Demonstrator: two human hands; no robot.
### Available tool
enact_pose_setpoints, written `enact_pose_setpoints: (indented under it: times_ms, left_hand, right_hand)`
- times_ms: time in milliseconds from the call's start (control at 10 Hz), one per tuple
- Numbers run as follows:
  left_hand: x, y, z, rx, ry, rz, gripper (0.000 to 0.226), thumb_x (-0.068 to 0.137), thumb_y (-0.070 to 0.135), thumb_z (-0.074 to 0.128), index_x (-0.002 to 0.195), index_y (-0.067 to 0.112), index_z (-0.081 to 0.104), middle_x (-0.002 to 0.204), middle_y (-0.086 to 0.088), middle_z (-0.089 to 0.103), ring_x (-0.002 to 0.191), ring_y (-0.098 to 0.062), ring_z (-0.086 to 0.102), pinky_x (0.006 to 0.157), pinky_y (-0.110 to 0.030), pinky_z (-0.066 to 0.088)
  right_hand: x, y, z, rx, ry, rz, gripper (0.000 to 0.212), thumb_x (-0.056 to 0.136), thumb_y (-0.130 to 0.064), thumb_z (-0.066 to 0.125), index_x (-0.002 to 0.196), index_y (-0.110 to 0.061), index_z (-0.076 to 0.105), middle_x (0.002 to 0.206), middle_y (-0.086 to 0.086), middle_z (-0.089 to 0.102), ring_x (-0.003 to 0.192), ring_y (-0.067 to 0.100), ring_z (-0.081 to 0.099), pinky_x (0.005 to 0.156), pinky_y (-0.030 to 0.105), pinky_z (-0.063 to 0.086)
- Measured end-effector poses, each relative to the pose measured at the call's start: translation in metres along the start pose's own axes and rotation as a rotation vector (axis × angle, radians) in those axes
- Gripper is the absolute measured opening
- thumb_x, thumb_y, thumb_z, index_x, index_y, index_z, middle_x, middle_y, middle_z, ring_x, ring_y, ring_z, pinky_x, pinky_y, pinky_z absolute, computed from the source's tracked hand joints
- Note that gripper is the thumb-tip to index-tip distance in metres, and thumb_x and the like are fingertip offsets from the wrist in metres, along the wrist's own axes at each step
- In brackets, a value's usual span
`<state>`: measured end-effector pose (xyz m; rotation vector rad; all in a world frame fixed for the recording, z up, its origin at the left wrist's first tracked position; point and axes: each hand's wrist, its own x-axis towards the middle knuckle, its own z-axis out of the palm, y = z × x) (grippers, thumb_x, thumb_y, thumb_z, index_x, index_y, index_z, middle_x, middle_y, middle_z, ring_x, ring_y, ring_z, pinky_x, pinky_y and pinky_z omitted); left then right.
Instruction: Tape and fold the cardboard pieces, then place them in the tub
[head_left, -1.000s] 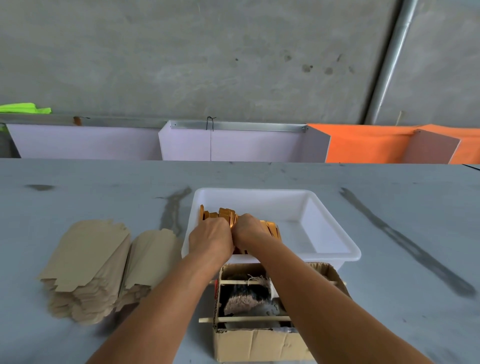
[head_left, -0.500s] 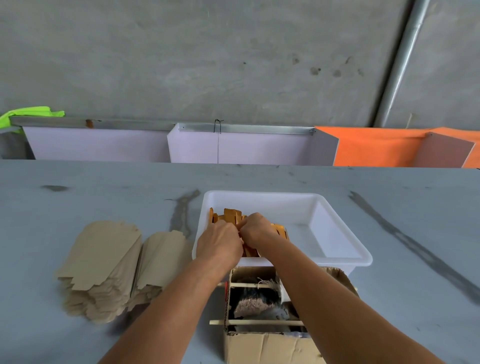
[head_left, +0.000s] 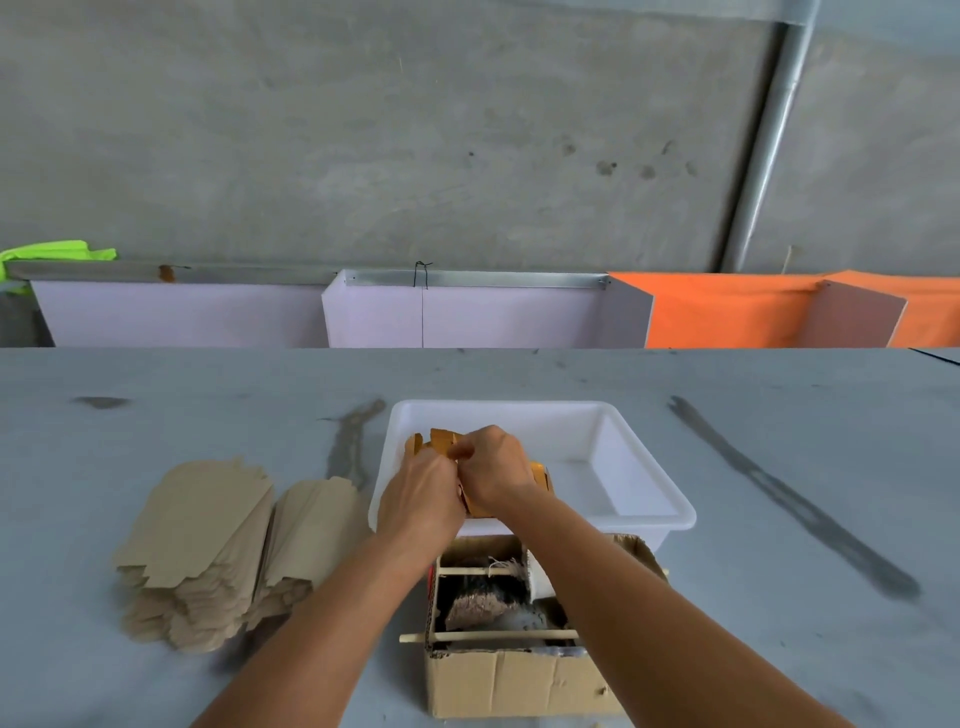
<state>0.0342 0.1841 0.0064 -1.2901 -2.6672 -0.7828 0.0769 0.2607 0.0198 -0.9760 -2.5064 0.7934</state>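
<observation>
Both hands, left (head_left: 423, 491) and right (head_left: 496, 467), are gripping folded pieces (head_left: 537, 475) at the tub's (head_left: 639, 467) left side (placing step); next, fetching 1 flat from the stacks (head_left: 208, 535).

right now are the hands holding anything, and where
Both the left hand and right hand grip the orange folded cardboard pieces at their near ends, over the tub.

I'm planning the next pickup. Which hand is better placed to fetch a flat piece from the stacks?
Left, likely. The stacks lie on the left, beside the left hand. The right hand would have to cross over it. Both hands are now at the folded pieces in the tub.
</observation>
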Motion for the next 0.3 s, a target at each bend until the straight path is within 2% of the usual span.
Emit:
enact_pose_setpoints:
  times_ms: [100, 200, 300]
  left_hand:
    - [-0.013, 0.010, -0.007, -0.028, 0.007, 0.028, 0.017, 0.088, -0.004, 0.046, 0.085, 0.013, 0.048, 0.078, 0.001, 0.045, 0.095, -0.025, 0.054, 0.062, -0.025, 0.037]
    - [-0.026, 0.018, -0.014, -0.005, 0.001, 0.043, 0.021, 0.087, -0.006, 0.044, 0.081, 0.015, 0.042, 0.073, 0.003, 0.040, 0.091, -0.022, 0.051, 0.061, -0.025, 0.036]
    - [-0.040, 0.025, -0.021, -0.011, 0.037, 0.057, 0.017, 0.087, -0.005, 0.046, 0.084, 0.011, 0.051, 0.078, -0.001, 0.045, 0.085, -0.021, 0.048, 0.061, -0.024, 0.038]
  right_hand:
    - [-0.018, -0.001, -0.008, 0.046, 0.024, -0.016, 0.032, 0.087, 0.003, 0.048, 0.100, -0.013, 0.073, 0.099, 0.008, 0.071, 0.086, 0.020, 0.065, 0.064, 0.025, 0.050]
    - [-0.035, -0.001, -0.019, 0.068, 0.036, -0.021, 0.032, 0.087, 0.001, 0.050, 0.100, -0.017, 0.073, 0.096, 0.006, 0.071, 0.079, 0.018, 0.062, 0.059, 0.020, 0.046]
    - [-0.052, -0.001, -0.025, 0.104, 0.061, -0.031, 0.031, 0.087, 0.002, 0.050, 0.099, -0.013, 0.073, 0.096, 0.008, 0.071, 0.085, 0.021, 0.066, 0.069, 0.024, 0.053]
